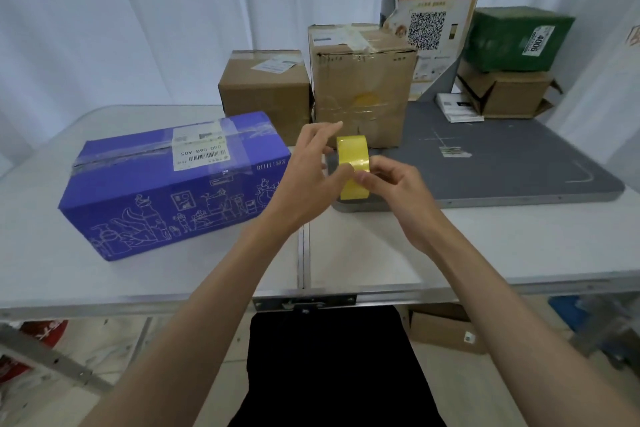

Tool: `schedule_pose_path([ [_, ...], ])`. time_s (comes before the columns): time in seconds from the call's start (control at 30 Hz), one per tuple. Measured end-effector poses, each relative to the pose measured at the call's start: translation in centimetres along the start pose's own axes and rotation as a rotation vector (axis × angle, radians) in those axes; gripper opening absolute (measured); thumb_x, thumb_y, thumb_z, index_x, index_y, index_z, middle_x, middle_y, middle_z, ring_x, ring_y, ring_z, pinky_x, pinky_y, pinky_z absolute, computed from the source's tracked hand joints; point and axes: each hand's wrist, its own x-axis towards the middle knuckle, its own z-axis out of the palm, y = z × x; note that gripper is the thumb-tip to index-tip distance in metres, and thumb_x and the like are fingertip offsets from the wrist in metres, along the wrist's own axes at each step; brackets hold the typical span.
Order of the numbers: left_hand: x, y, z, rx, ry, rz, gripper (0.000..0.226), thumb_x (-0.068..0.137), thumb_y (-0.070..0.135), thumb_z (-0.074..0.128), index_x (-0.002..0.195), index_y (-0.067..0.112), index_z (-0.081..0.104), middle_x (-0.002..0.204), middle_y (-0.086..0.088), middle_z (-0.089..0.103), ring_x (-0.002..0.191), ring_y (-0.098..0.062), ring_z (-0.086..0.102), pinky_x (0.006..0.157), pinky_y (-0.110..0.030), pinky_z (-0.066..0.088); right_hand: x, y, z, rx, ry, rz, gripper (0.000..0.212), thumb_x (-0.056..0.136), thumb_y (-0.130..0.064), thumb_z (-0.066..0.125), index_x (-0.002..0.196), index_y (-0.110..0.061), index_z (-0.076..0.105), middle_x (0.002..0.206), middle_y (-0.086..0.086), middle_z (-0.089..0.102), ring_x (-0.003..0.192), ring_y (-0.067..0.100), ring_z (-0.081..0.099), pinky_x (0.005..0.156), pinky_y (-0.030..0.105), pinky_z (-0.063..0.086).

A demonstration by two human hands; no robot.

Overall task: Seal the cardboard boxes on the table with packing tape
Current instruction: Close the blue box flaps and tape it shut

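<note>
A yellow roll of packing tape [353,154] is held upright above the table between my two hands. My left hand [313,166] grips its left side, thumb on the roll's face and index finger raised. My right hand [389,180] pinches the roll's lower front with thumb and curled fingers. A long purple box [166,184] with a white label and clear tape lies on the table to the left. Behind the roll stand a small brown cardboard box [265,90] and a taller brown box [360,87], both taped on top.
A white folding table [381,246] carries a grey mat [502,156] on its right half. At the back right a green box [516,38] sits on an open brown box [509,94], beside a QR-code poster [433,21]. More cartons lie under the table.
</note>
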Motion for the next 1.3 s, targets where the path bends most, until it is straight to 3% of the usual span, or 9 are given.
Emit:
schedule_pose_path([
  [0.2,0.7,-0.4,0.4,0.141,0.153,0.041,0.017,0.096,0.024,0.066,0.111,0.016,0.066,0.108,0.011,0.049,0.092,0.002,0.052,0.077,-0.007,0.041,0.0,0.8,0.6,-0.020,0.024,0.009,0.012,0.096,-0.015,0.067,0.105,-0.013,0.074,0.102,0.006,0.074,0.094,0.016,0.066,0.089,0.029,0.051],
  [0.3,0.9,-0.6,0.3,0.099,0.204,0.021,0.009,0.092,0.021,0.072,0.098,0.016,0.068,0.100,0.010,0.055,0.086,0.002,0.055,0.075,-0.007,0.045,0.1,1.1,0.6,-0.037,0.038,0.005,0.013,0.095,-0.014,0.067,0.106,-0.014,0.074,0.102,0.004,0.074,0.096,0.019,0.067,0.091,0.032,0.052],
  [0.43,1.7,-0.4,-0.3,0.022,0.225,-0.053,0.010,0.088,0.013,0.073,0.083,0.019,0.068,0.089,0.009,0.058,0.080,0.004,0.056,0.072,-0.008,0.046,0.0,1.3,1.0,-0.075,0.019,-0.062,0.015,0.098,-0.013,0.064,0.112,-0.011,0.070,0.105,0.003,0.074,0.099,0.016,0.069,0.087,0.025,0.052],
  [0.53,2.2,-0.3,-0.4,0.033,0.190,-0.073,0.014,0.091,0.010,0.069,0.081,0.020,0.065,0.089,0.011,0.055,0.077,0.003,0.053,0.072,-0.007,0.043,-0.3,1.4,1.6,-0.029,-0.028,-0.087,0.021,0.100,-0.012,0.062,0.120,-0.008,0.059,0.111,0.004,0.075,0.103,0.012,0.071,0.086,0.024,0.055],
  [0.63,2.2,-0.3,-0.2,0.055,0.149,-0.062,0.014,0.094,0.008,0.063,0.083,0.016,0.062,0.092,0.007,0.054,0.084,-0.004,0.052,0.076,-0.013,0.042,-0.4,1.7,1.9,-0.039,-0.041,-0.074,0.028,0.098,-0.008,0.063,0.124,-0.010,0.053,0.108,0.005,0.076,0.102,0.019,0.073,0.091,0.034,0.058],
  [0.7,2.2,0.0,-0.2,0.088,0.126,-0.016,0.014,0.096,0.007,0.059,0.085,0.015,0.059,0.094,0.005,0.052,0.091,-0.012,0.051,0.080,-0.022,0.041,-0.3,1.8,1.9,-0.035,0.000,-0.071,0.026,0.098,-0.004,0.062,0.123,-0.009,0.055,0.103,0.005,0.077,0.098,0.020,0.074,0.090,0.035,0.058],
  [0.87,0.2,1.4,0.3,0.071,0.044,0.183,0.013,0.098,0.004,0.057,0.088,0.012,0.054,0.091,0.002,0.055,0.082,-0.010,0.054,0.069,-0.016,0.045,0.6,1.5,1.4,-0.038,0.168,-0.100,0.021,0.097,-0.004,0.062,0.118,-0.006,0.060,0.099,0.007,0.076,0.091,0.016,0.073,0.081,0.034,0.057],
  [1.03,0.7,1.1,-0.6,-0.233,0.058,-0.167,0.012,0.094,0.017,0.067,0.099,0.010,0.058,0.100,-0.008,0.063,0.080,-0.018,0.069,0.064,-0.022,0.056,0.1,1.8,1.5,-0.108,0.168,-0.160,0.020,0.097,-0.006,0.063,0.116,-0.003,0.056,0.103,0.013,0.074,0.098,0.029,0.071,0.090,0.055,0.055],
  [1.3,1.7,-0.2,-0.2,-0.285,0.066,-0.353,0.015,0.089,0.021,0.075,0.090,0.017,0.060,0.092,-0.001,0.064,0.061,-0.004,0.066,0.054,-0.017,0.052,-0.3,2.0,1.8,-0.189,0.172,-0.210,0.024,0.096,-0.008,0.066,0.115,-0.002,0.055,0.108,0.009,0.073,0.101,0.022,0.071,0.088,0.050,0.056],
])
